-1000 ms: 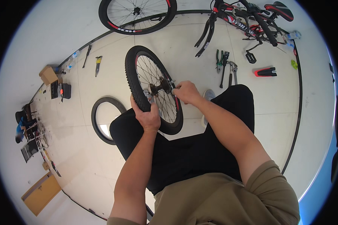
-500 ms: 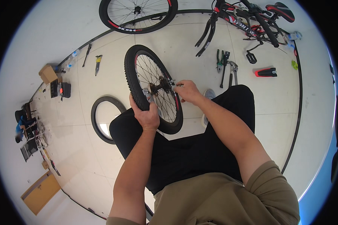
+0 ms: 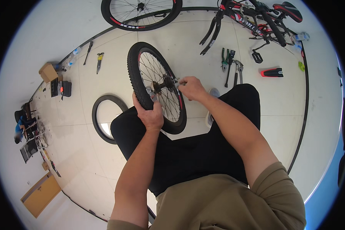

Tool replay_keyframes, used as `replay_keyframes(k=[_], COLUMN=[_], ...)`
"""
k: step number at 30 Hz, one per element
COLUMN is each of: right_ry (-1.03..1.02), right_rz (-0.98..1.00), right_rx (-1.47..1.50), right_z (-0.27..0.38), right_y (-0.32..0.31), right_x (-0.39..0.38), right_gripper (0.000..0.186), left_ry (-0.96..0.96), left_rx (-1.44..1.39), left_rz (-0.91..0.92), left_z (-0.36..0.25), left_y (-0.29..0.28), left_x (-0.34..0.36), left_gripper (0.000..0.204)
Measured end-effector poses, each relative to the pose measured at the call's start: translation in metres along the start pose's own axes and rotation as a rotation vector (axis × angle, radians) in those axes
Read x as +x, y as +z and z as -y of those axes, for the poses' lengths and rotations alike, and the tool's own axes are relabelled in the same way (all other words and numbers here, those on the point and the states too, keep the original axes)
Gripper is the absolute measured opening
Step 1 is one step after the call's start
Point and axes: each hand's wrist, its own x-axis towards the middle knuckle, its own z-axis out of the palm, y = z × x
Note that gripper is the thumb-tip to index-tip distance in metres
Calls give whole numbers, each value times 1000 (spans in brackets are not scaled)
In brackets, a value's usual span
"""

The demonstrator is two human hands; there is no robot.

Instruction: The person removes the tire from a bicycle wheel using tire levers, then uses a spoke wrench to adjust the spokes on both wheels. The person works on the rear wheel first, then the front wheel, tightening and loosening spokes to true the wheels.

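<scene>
Black-tyred wheel [image 3: 156, 87] upright on lap: left hand [image 3: 149, 114] grips its tyre, right hand [image 3: 192, 88] pinches the axle [image 3: 174, 81].

At frame centre the wheel [image 3: 157, 86] has a black knobbly tyre, silver spokes and a red-and-black rim. The loose tyre [image 3: 103, 115] at left is plain black. The floor [image 3: 103, 165] is cream with dark seams. Trousers [image 3: 195, 153] are black, the shirt [image 3: 226, 203] khaki. At upper right lies a red-and-black tool [image 3: 272, 72]; at left, a tan cardboard box [image 3: 48, 71].

bike workshop: floor tools [image 3: 229, 65], wheels [image 3: 141, 13]
</scene>
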Motion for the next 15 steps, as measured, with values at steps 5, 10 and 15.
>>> replay_keyframes(k=[5,10,15], right_ry=[140,-48,-71], right_rz=[41,-111,-47], right_rx=[-30,189,60], right_z=[10,13,5], right_y=[-5,2,2], right_x=[-8,-4,-4], right_gripper=[35,35,34], left_ry=[-16,10,8], left_rx=[10,54,29], left_rz=[-3,-6,8], left_z=[-2,-1,-2], left_y=[0,0,1], left_x=[-1,-1,0], left_gripper=[79,79,79])
